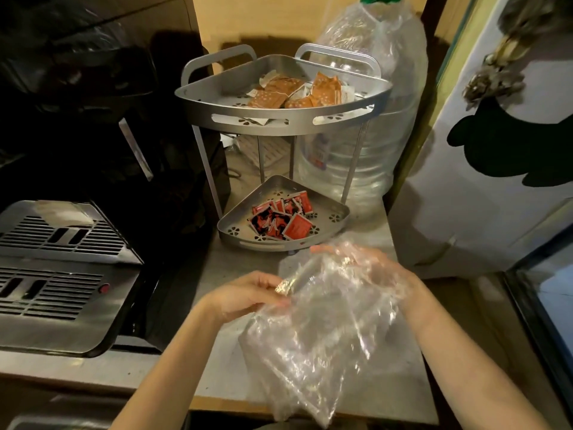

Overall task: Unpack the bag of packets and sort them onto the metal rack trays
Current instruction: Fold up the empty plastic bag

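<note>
The bag [313, 330] hangs clear and seemingly empty over the counter [223, 364], pinched at its mouth by the left hand [248, 293]; the right hand [372, 268] sits inside, fingers unclear. Orange packets [297, 91] fill the upper tray [279, 119], red packets [279, 218] the lower tray [328, 212]; sorting looks finished.

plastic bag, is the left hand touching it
Touching. The head view shows the left hand pinching the plastic bag at its upper edge, fingers curled onto the film. The right hand is behind the film, gripping it too.
</note>
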The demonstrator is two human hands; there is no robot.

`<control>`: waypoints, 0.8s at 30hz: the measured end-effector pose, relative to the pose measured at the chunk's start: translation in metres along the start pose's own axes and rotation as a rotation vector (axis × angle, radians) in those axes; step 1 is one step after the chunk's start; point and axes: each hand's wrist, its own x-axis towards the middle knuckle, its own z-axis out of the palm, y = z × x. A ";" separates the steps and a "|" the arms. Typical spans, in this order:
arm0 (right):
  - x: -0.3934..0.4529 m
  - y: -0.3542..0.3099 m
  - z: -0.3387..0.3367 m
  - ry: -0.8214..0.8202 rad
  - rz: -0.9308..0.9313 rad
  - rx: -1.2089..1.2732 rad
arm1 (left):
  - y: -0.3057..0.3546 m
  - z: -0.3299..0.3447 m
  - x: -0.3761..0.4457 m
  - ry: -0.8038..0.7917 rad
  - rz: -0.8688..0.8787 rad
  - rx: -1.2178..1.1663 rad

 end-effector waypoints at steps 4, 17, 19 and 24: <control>-0.007 0.010 -0.005 -0.058 -0.016 0.410 | -0.006 0.001 0.005 0.254 0.071 -0.295; 0.011 0.044 -0.006 0.230 0.073 -0.072 | -0.017 0.019 0.032 0.847 0.043 0.001; 0.010 0.046 -0.009 0.278 0.071 -0.105 | -0.017 0.019 0.031 0.817 0.042 -0.031; 0.003 0.044 -0.009 0.317 0.032 -0.070 | -0.018 0.015 0.024 0.716 0.040 -0.135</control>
